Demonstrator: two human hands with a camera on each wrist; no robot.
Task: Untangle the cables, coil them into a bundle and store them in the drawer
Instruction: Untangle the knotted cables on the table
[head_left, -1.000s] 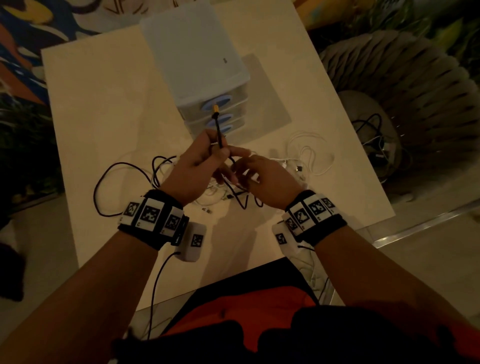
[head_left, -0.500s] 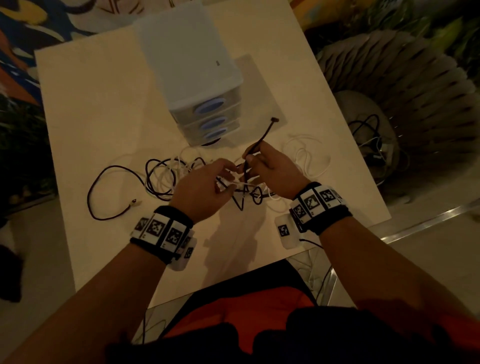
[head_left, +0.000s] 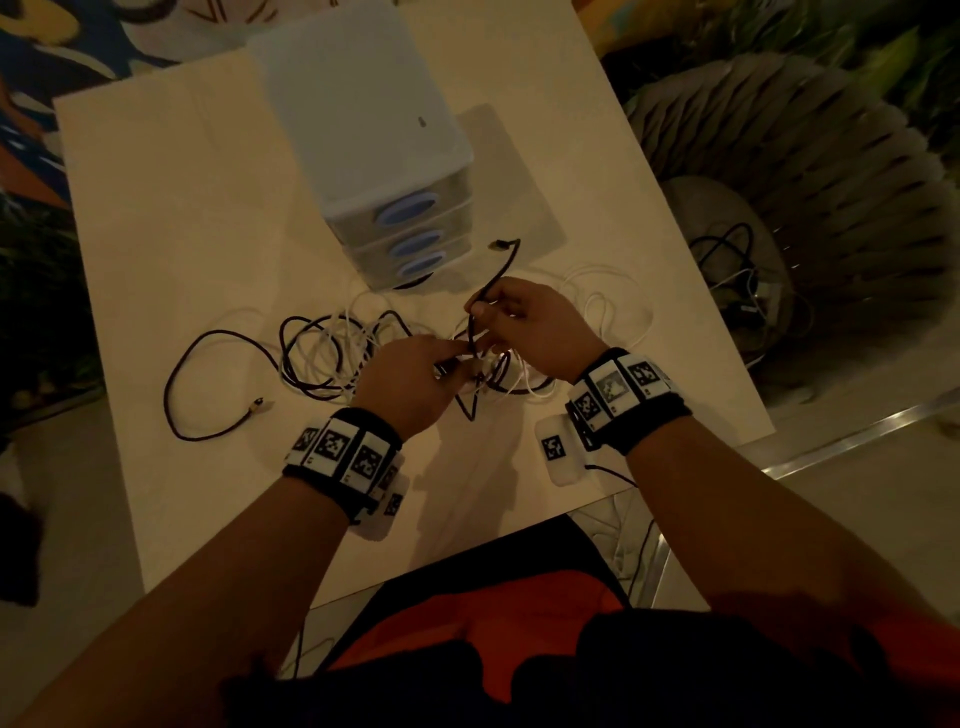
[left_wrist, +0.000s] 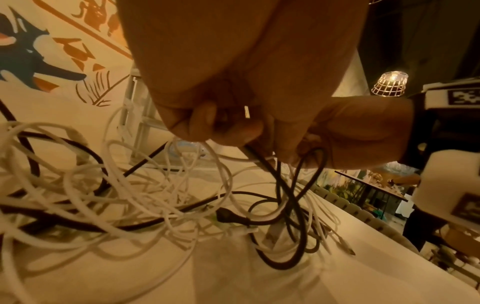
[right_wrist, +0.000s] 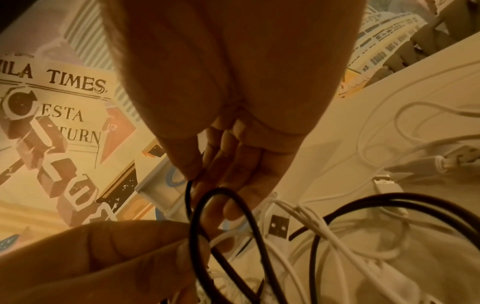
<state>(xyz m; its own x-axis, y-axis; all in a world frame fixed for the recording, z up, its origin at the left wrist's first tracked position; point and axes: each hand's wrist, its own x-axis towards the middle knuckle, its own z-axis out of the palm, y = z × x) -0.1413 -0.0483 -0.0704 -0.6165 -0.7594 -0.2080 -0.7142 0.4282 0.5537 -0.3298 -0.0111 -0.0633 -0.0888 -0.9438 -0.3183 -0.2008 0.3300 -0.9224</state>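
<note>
Between thumb and forefinger of right hand (head_left: 535, 327): black cable (head_left: 496, 280), pinched, plug end (head_left: 500, 244) rising free toward drawer unit (head_left: 395, 171). Remaining right fingers (right_wrist: 233, 164) loosely extended behind the pinch, seen in right wrist view. Just left, almost touching: left hand (head_left: 410, 379), fingers (left_wrist: 205, 123) curled and clamped on black cable lower down, together with a white strand, seen in left wrist view. Black loop (left_wrist: 298, 185) hanging from both hands down to table (head_left: 171, 208).

Under and around hands: tangle (head_left: 337, 353) of white and black cables lying on table, crossing over and through each other, white plugs (right_wrist: 279, 226) among them. Further left: long black loop with a metal tip (head_left: 256, 404), lying flat, clear of the tangle. Right of right hand: more white cable (head_left: 613, 312) in loose curls.

Beyond hands: drawer unit, three drawers with blue oval handles, all closed, standing just behind the tangle, one dark cable running under its front edge. Both wrists wrapped in black bands with square black-and-white markers (head_left: 335, 447), small white boxes hanging below.

Off table, right: ribbed round chair (head_left: 805, 171) holding another heap of dark cables (head_left: 737, 270). Behind table: painted wall with lettering. Near edge: lap in red and dark cloth.
</note>
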